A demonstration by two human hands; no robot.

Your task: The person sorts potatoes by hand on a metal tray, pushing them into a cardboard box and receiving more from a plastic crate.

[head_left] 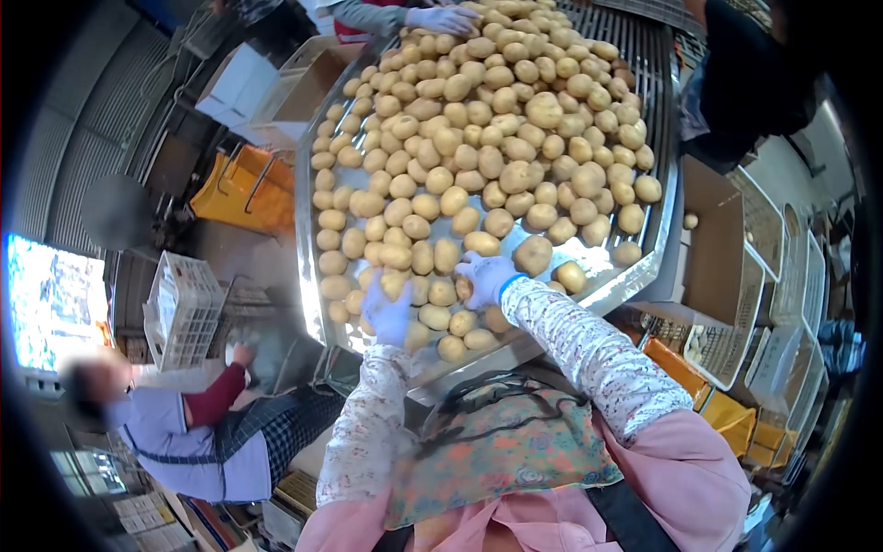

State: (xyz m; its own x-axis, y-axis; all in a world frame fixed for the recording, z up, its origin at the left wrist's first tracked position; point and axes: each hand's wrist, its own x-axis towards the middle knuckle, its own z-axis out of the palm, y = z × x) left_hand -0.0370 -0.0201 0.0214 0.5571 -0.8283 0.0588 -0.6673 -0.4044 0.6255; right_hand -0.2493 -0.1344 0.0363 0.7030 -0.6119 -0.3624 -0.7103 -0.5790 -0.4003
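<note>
A large potato (pixel 533 255) lies low-centre in the frame, at the near edge of the potatoes (pixel 478 120) heaped on the tray (pixel 304 198), just upper right of the right hand (pixel 485 277). That glove curls down; whether it grips, I cannot tell. The left hand (pixel 386 311), farther left, lies spread loose.

Left hand (pixel 386 311), right hand (pixel 485 278), both outstretched
</note>
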